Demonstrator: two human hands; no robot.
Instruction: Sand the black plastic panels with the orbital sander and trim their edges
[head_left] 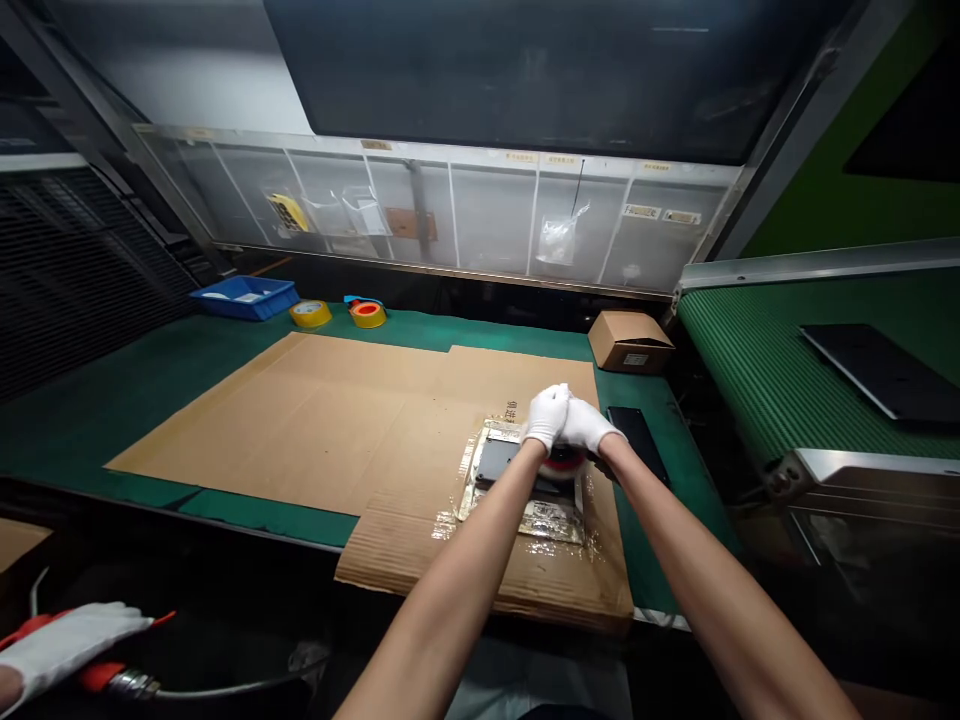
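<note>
Both my hands wear white gloves and meet above a dark flat panel (501, 458) that lies on a taped patch of the cardboard sheet (337, 420). My left hand (546, 415) is closed, its fingers pressed against my right hand (586, 424). The right hand is also closed, curled over a red object (561, 464) just beneath it. What the left hand holds is hidden. Shiny clear tape (547, 520) rings the panel.
A small cardboard box (628, 341) and a black flat device (639, 440) lie to the right. Two tape rolls (310, 313) and a blue tray (244, 297) sit at the back left. A green conveyor (757, 370) carries a dark panel (877, 372). Another person's gloved hand (64, 645) is at the lower left.
</note>
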